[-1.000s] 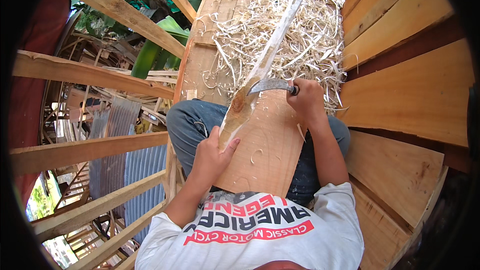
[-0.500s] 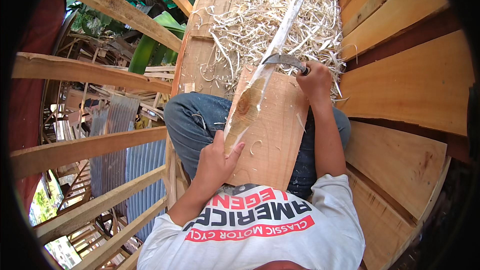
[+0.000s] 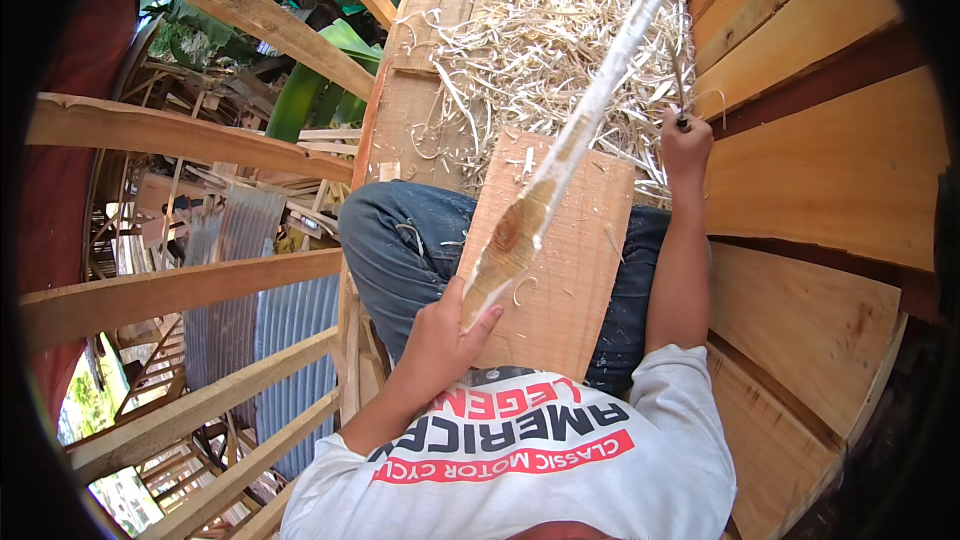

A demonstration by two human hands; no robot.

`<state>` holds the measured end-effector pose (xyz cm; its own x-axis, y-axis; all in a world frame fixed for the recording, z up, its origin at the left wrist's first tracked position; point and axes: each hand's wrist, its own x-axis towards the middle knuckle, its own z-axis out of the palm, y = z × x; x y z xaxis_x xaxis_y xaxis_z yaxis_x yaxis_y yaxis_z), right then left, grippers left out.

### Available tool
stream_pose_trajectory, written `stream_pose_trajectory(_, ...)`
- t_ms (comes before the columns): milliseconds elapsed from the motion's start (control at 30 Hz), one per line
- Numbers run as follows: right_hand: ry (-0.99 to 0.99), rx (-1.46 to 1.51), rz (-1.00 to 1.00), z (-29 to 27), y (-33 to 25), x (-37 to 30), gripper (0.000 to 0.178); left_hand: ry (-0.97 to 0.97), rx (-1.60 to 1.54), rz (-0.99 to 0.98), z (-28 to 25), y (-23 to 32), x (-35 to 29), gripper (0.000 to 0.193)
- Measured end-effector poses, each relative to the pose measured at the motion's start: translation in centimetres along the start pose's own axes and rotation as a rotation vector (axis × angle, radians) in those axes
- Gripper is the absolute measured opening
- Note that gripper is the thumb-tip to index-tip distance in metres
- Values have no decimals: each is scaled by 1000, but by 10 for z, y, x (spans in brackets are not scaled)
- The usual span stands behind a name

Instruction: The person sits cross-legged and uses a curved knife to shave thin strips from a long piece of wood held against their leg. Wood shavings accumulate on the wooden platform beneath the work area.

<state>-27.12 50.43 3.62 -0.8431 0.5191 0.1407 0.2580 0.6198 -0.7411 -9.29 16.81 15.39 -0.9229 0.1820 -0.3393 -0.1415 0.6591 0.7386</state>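
My left hand [image 3: 440, 338] is closed round the near end of a long pale stick [image 3: 596, 105], with its thumb along the side. The stick has a brown, knotty patch toward the hand and slants up to the far right, above a flat wooden board [image 3: 565, 285] lying across my lap. Out to the right, my right hand [image 3: 687, 148] grips a sickle [image 3: 679, 85] by its handle. Its curved blade points away from me, seen nearly edge-on and apart from the stick.
A thick heap of curly wood shavings [image 3: 500, 50] covers much of the plank floor [image 3: 400, 120] ahead. Wooden rails [image 3: 190, 285] run along the left, with scrap timber and corrugated sheets beyond. Wide boards [image 3: 830, 155] form a wall at the right.
My right hand has moved the sickle off the stick, out to the right, turning its blade away from me. The stick's far end has swung right; my left hand keeps its hold.
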Motion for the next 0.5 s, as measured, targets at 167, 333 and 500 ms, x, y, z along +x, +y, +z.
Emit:
stream_pose_trajectory(167, -180, 11, -398, 17, -55, -56, 28, 108, -137, 36, -7, -19, 21, 35)
stream_pose_trajectory(333, -305, -74, -418, 21, -70, -75, 27, 91, -144, 32, -8, -6, 28, 36)
stream_pose_trajectory(500, -257, -161, -299, 20, -64, -67, 17, 70, -179, 27, -3, -5, 25, 34)
